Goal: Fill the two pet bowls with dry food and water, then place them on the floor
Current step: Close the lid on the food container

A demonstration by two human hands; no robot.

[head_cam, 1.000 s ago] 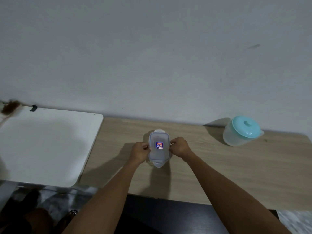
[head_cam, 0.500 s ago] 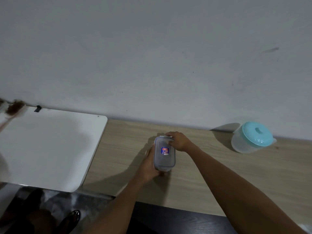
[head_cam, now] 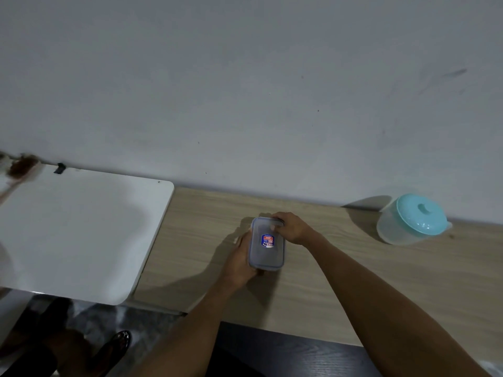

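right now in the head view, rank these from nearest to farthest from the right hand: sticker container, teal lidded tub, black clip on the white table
1. sticker container: gripped at its far end by the right hand.
2. teal lidded tub: off to the right, near the wall.
3. black clip: far left, at the white table's back edge.

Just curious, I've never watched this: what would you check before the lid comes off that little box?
1. Container flat on the wooden table: ok.
2. Left hand grips its side: ok.
3. Right hand holds its far end: ok.
4. Whether it is unlatched: cannot tell.
5. Pet bowls within reach: not ok, none in view.
6. Teal-lidded jug apart from both hands: ok.
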